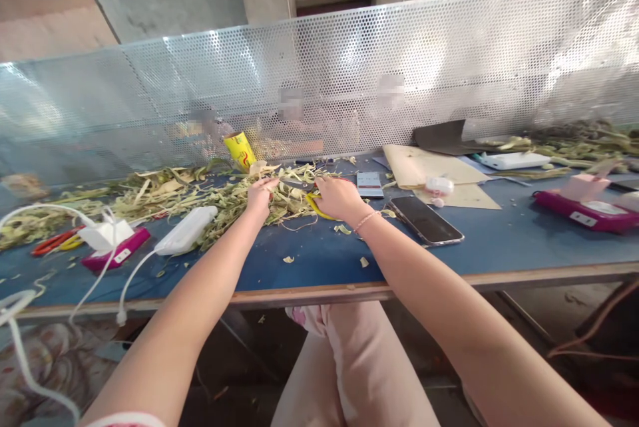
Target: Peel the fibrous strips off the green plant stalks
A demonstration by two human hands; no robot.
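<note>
My right hand (334, 195) is closed around the yellow handles of a pair of scissors (318, 207). Their dark metal blades point left, toward my left hand (260, 197). That hand is closed, its fingers pinched together over the pile beside the blade tips. What it pinches is too small to make out. Under and around both hands lies a heap of pale green and yellowish dried plant strips (227, 207). A few small scraps (288, 259) are scattered on the blue tabletop (319, 261) nearer to me.
A phone (426, 219), a small card box (369, 185) and tan paper (429, 171) lie to the right. At left are a white power bank (187, 231), a magenta power strip (117, 249) and red-handled scissors (54, 241). A yellow can (240, 151) leans near the perforated metal screen (339, 74).
</note>
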